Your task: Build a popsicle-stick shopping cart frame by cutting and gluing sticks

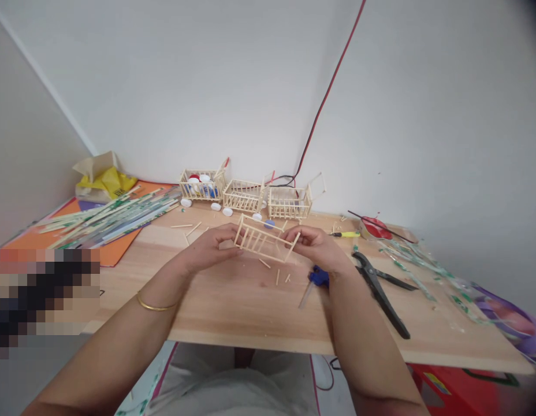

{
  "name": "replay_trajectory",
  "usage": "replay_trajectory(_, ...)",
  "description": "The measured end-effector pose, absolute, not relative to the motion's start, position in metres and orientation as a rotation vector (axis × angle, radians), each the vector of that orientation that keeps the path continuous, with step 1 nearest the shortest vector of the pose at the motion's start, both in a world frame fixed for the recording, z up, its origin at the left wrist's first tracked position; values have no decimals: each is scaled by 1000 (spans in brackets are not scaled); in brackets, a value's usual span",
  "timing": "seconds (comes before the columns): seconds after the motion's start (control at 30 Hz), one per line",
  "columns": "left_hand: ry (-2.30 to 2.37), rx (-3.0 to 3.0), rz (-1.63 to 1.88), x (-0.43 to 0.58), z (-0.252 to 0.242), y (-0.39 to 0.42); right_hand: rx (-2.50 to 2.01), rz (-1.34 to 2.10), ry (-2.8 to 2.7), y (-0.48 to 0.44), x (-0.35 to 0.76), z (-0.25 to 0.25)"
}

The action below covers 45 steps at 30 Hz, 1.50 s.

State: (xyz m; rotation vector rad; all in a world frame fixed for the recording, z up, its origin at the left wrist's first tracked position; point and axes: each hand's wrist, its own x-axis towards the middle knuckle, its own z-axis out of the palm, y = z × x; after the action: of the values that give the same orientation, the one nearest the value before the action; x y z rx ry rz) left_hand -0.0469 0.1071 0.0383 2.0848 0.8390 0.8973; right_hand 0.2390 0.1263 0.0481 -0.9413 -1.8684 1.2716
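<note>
Between my two hands a small wooden stick frame (267, 241), an open box shape with slats along one side, is held tilted above the table. My left hand (218, 245) pinches its left end, and my right hand (312, 245) grips its right end. Behind it stand three little stick carts: a left cart (201, 186) filled with white, red and blue caps, a middle cart (243, 196) and a right cart (289, 203). White bottle-cap wheels (227, 212) show under the carts. Short cut sticks (277, 277) lie below the frame.
Wrapped sticks (116, 214) lie on an orange sheet (116, 252) at left, near a yellow bag (107, 184). Right of my hand are black pliers (383, 294), a blue glue gun (319, 276), a yellow cutter (349, 234) and a tape roll (375, 229). Plastic wrappers (406, 266) spread farther right.
</note>
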Motion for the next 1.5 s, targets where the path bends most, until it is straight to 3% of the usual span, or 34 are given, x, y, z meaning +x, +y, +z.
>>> replay_trajectory(0.57,870,1301,1051,-48,35,102,-971,1533,-1878,120,232,50)
replay_trajectory(1.5,834,1201,1025,-49,35,101,-867,1596,-2044,118,229,48)
